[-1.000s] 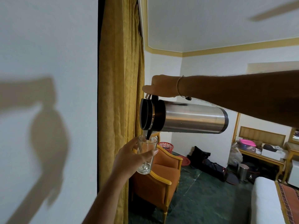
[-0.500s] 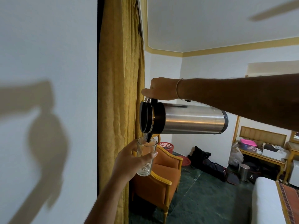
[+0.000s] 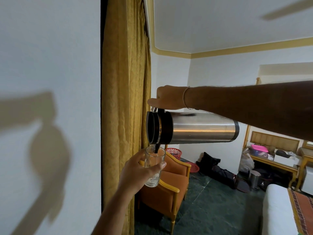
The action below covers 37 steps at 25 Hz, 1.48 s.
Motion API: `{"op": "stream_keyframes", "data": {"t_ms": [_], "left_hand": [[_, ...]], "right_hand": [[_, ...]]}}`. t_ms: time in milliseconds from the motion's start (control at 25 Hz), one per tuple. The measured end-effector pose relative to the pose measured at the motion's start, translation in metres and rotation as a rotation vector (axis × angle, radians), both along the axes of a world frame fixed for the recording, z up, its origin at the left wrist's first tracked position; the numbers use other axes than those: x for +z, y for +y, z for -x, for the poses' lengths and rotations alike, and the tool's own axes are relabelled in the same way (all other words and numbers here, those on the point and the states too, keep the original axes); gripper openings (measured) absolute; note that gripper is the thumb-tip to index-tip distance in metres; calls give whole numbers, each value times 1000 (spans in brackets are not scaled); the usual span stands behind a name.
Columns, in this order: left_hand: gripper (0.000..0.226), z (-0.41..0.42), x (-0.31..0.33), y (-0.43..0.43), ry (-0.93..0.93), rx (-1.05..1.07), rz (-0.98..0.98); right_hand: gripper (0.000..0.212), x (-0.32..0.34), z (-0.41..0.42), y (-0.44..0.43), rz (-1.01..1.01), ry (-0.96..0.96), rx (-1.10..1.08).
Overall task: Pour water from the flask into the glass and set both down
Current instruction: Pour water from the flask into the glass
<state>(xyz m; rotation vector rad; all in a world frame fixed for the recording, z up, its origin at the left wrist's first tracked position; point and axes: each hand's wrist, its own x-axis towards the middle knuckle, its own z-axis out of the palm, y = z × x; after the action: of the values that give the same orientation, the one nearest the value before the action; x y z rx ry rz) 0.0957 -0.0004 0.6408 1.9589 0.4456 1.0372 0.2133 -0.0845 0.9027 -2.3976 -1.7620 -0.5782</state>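
A steel flask (image 3: 201,128) with a black lid lies nearly horizontal in the air, held from above by my right hand (image 3: 166,97), which grips its handle. The flask's black spout dips into the mouth of a clear glass (image 3: 153,167). My left hand (image 3: 137,172) is wrapped around the glass and holds it upright just under the spout. A little water shows in the bottom of the glass.
A white wall (image 3: 50,82) and a yellow curtain (image 3: 125,82) stand close on the left. Below are an orange armchair (image 3: 171,185), a red basket (image 3: 174,152), black bags (image 3: 215,167), a steel bin (image 3: 254,178), a cluttered side table (image 3: 277,164) and a white bed edge (image 3: 277,212).
The flask has tipped a little further, to about level, and the glass has come up so the spout now sits inside its rim. Both hands keep their grips.
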Motion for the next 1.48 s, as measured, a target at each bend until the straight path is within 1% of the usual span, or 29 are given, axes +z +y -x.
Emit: {"op": "stream_keyframes", "data": {"t_ms": [280,520,1000,1200,1480], "left_hand": [[50,1,0,-1,-15,-28,-14],[57,-2,-5,2,-3,1,-23],[65,-2,-11,2,17,-18,1],[57,-3,-15,2,-11,-48,30],[60,-2,-18,-1,-17,-31,25]], "right_hand": [[56,2,-1,0,2,-40,-3],[51,3,-4,7,23,-101,-65],[50,4,7,4,19,-81,-29],[54,2,11,-3,1,-54,17],[55,0,12,-5,0,-73,32]]}}
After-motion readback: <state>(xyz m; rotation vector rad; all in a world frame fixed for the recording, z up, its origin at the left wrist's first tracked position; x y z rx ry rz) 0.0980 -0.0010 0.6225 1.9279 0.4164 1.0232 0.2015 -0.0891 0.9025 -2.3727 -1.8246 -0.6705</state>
